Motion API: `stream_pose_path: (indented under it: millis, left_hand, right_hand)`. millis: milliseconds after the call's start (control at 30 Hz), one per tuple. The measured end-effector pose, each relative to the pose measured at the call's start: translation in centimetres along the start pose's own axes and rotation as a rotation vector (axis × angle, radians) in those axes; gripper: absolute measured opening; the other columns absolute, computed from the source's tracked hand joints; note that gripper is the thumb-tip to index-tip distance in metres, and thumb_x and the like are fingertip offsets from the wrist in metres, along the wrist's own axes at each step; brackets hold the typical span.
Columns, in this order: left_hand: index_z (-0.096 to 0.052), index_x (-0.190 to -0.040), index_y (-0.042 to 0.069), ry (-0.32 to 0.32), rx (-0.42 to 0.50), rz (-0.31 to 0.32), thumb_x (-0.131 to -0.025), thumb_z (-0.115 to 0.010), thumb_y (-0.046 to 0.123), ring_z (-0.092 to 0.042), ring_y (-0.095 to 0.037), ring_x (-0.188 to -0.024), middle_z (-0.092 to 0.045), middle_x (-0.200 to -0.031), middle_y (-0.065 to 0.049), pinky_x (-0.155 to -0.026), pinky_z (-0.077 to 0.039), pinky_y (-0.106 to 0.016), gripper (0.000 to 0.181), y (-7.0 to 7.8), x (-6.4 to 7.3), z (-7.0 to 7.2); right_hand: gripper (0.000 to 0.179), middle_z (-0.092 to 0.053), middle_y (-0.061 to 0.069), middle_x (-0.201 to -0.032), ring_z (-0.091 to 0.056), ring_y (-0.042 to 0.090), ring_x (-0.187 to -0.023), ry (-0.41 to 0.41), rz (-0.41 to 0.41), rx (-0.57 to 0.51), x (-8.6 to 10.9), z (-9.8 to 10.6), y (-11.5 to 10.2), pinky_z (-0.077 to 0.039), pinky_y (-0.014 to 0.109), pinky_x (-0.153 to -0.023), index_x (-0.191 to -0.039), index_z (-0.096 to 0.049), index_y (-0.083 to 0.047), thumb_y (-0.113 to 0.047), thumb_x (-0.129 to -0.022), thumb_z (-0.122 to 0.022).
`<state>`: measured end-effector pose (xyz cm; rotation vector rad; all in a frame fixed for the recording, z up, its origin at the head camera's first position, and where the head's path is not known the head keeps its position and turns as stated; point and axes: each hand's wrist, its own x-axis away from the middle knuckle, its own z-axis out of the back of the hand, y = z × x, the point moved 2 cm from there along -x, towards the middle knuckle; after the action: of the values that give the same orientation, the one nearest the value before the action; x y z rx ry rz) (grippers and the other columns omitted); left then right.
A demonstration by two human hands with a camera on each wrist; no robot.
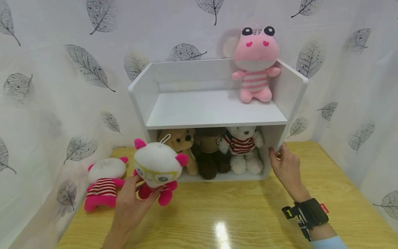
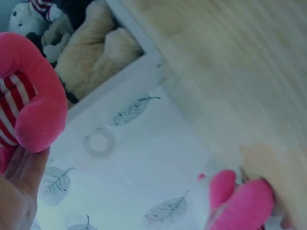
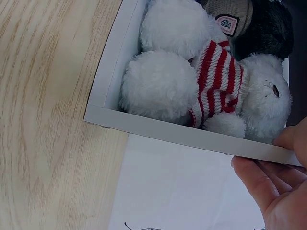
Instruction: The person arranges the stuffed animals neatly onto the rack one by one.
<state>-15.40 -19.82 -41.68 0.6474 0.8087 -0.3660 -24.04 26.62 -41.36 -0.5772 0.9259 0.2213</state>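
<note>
My left hand [image 1: 129,204] holds a panda plush toy [image 1: 157,159] around its lower body, in front of the shelf's left end. The toy has a white head, yellow glasses, pink ears and limbs; its red-striped body [image 2: 19,105] shows in the left wrist view. With my right hand [image 1: 287,169] I grip the right side panel [image 3: 192,136] of a white two-tier shelf [image 1: 214,107], thumb over the edge and fingers along the outside. Close to that panel, inside the lower tier, sits a white teddy bear [image 1: 244,145] in a red-striped sweater.
Beside the white bear are a dark brown teddy bear [image 1: 209,162] and a tan plush [image 1: 183,141]. On the upper tier a pink plush [image 1: 256,55] sits at the right. Another pink-and-white plush [image 1: 105,173] leans left of the shelf on the wooden table [image 1: 224,207].
</note>
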Motion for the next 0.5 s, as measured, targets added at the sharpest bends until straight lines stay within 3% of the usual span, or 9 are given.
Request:
stream_pose_path:
  millis: [133,267,367,500]
  left_hand:
    - [-0.066,-0.117,-0.002,0.025,0.054,-0.037,-0.087,-0.075,0.054,-0.067,-0.023,-0.100,-0.068,-0.111,-0.014,-0.092,-0.051,-0.010,0.065,0.8,-0.6,-0.5]
    - [-0.066,-0.118,-0.001,0.029,0.112,-0.063,-0.081,-0.086,0.043,-0.068,-0.021,-0.100,-0.068,-0.112,-0.011,-0.091,-0.051,-0.010,0.060,2.1,-1.8,-1.0]
    - [-0.065,-0.121,-0.001,0.041,0.146,-0.101,-0.081,-0.086,0.041,-0.070,-0.021,-0.101,-0.068,-0.115,-0.010,-0.090,-0.054,-0.014,0.062,3.1,-3.1,-1.3]
    - [-0.063,-0.124,-0.001,0.054,0.186,-0.150,-0.086,-0.078,0.050,-0.072,-0.021,-0.102,-0.068,-0.119,-0.009,-0.089,-0.057,-0.019,0.065,4.4,-5.2,-1.5]
  right_hand:
    - [0.024,-0.071,0.034,-0.080,-0.072,0.045,-0.062,-0.009,-0.002,-0.006,0.0,-0.1,0.1,-0.056,0.056,-0.054,-0.110,-0.061,0.014,0.005,-0.089,-0.068]
    - [0.024,-0.071,0.034,-0.079,-0.072,0.045,-0.061,-0.009,0.002,-0.001,0.0,-0.2,0.2,-0.055,0.056,-0.054,-0.110,-0.061,0.014,0.004,-0.089,-0.068]
    - [0.025,-0.071,0.034,-0.080,-0.072,0.045,-0.061,-0.008,-0.006,-0.005,0.1,-0.1,0.2,-0.055,0.056,-0.054,-0.110,-0.060,0.014,0.005,-0.089,-0.067]
    - [0.025,-0.071,0.035,-0.081,-0.072,0.046,-0.062,-0.015,-0.015,-0.010,0.1,-0.1,0.2,-0.055,0.056,-0.054,-0.111,-0.060,0.015,0.005,-0.089,-0.067]
